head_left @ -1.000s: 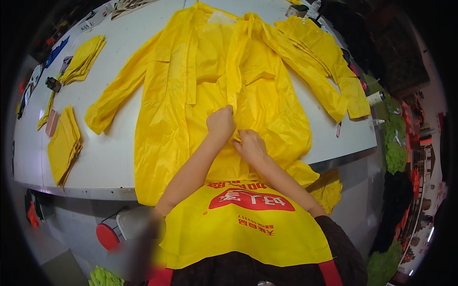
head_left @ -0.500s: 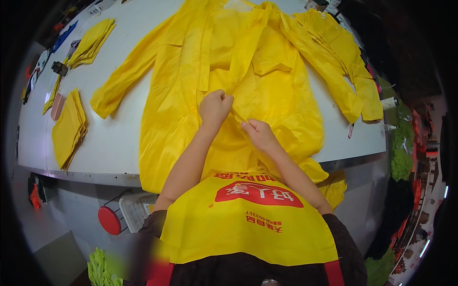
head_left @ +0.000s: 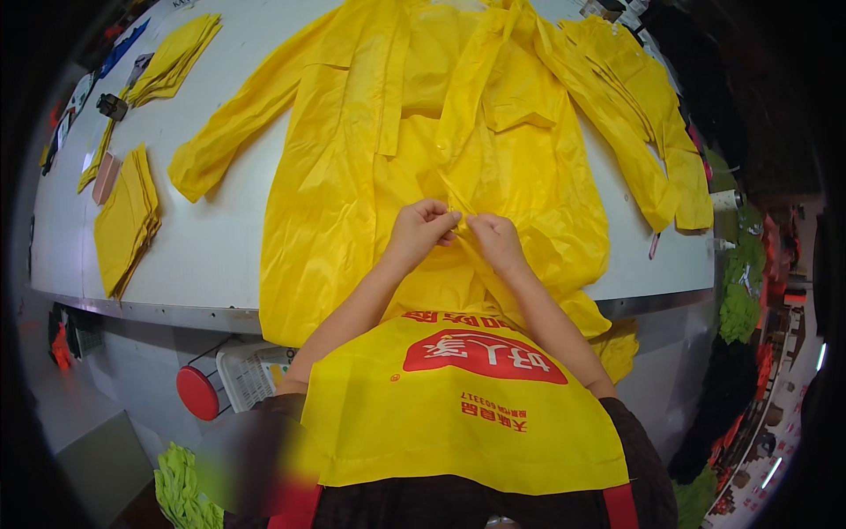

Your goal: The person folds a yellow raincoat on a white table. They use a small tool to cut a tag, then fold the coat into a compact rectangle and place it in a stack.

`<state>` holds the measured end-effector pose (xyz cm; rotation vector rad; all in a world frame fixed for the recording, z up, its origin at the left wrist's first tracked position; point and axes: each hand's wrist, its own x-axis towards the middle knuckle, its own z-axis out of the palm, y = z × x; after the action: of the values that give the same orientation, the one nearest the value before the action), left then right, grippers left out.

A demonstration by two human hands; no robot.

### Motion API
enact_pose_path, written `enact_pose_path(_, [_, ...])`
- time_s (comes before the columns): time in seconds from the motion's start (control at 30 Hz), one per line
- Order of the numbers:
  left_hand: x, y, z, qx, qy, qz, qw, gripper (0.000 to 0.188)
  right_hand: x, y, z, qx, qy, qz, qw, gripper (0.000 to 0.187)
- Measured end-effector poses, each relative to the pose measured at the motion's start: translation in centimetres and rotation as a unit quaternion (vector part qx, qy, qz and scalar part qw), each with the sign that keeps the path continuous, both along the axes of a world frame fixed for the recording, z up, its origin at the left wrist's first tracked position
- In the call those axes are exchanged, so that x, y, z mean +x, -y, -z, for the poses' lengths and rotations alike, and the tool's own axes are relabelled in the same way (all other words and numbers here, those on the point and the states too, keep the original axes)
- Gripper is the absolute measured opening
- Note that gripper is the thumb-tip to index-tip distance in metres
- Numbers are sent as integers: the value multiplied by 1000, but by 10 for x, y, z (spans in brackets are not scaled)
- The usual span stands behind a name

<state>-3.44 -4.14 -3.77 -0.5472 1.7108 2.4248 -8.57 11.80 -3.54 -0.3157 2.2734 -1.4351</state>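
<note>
Left grip (head_left: 426, 233), right grip (head_left: 497, 240): pinching coat (head_left: 330, 194) | white basket (head_left: 245, 377): contents unclear

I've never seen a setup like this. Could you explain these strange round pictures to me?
There's no machine at work: these are a person's own left hand and right hand, both bare. Every picture comes from a wide fisheye camera worn on the person's head and looking down, so straight edges bend near the rim. A yellow raincoat lies spread across the white table, with folded yellow pieces to its left. The hands, close together, pinch the raincoat along its front opening.
</note>
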Motion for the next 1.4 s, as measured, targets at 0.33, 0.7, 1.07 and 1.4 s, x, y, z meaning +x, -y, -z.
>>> enact_pose_path(0.33, [6,-14,3,41,-40,-42,997,19,3,11,-50,109,-483,5,869,25])
enact_pose_path(0.7, [5,-1,-24,331,74,-34,940,14,-1,7,-47,102,-424,-166,885,8])
enact_pose_path(1.07, [-12,-3,-28,195,84,-39,976,11,61,8,-54,-21,100,-122,987,16])
enact_pose_path(1.4, [-13,-3,-48,-4,12,47,999,18,-23,1,-50,-228,234,50,944,19])
